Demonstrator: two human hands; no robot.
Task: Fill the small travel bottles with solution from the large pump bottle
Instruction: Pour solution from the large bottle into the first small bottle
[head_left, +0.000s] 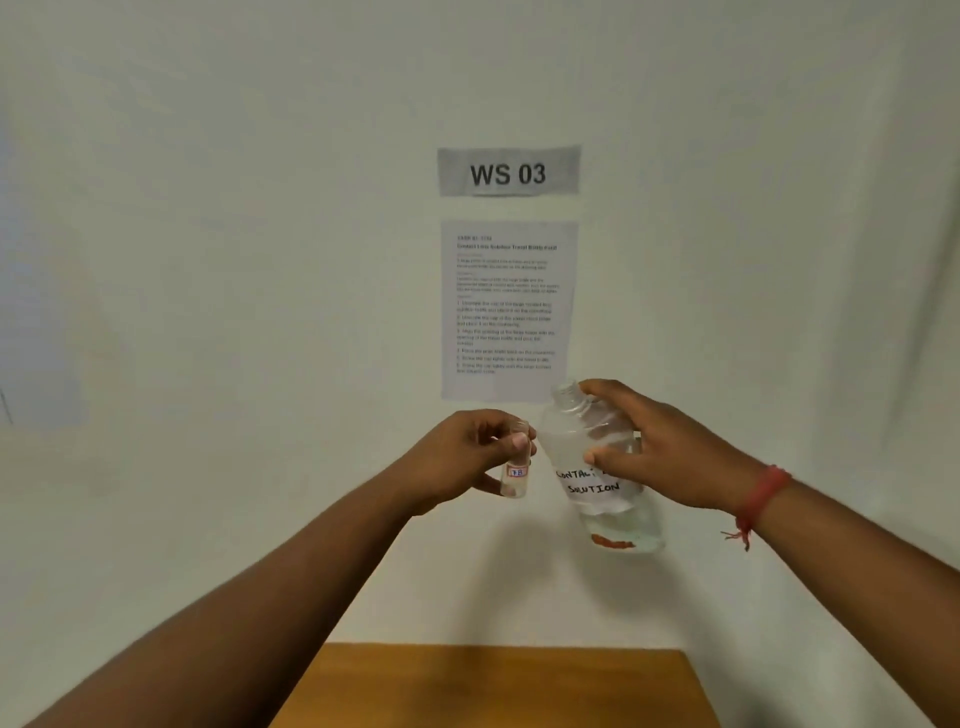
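Against a pale wall, the left hand (467, 457) is pinching a small travel bottle (517, 470) upright while the right hand (660, 452) is wrapping its fingers around the uncapped large bottle (597, 467), probably readying a pour.

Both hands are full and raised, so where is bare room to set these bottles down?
The wooden table below shows only bare top, bordered by the wall behind and both forearms. Higher up it is crowded: the left hand with the small bottle sits beside the right hand with the large bottle.
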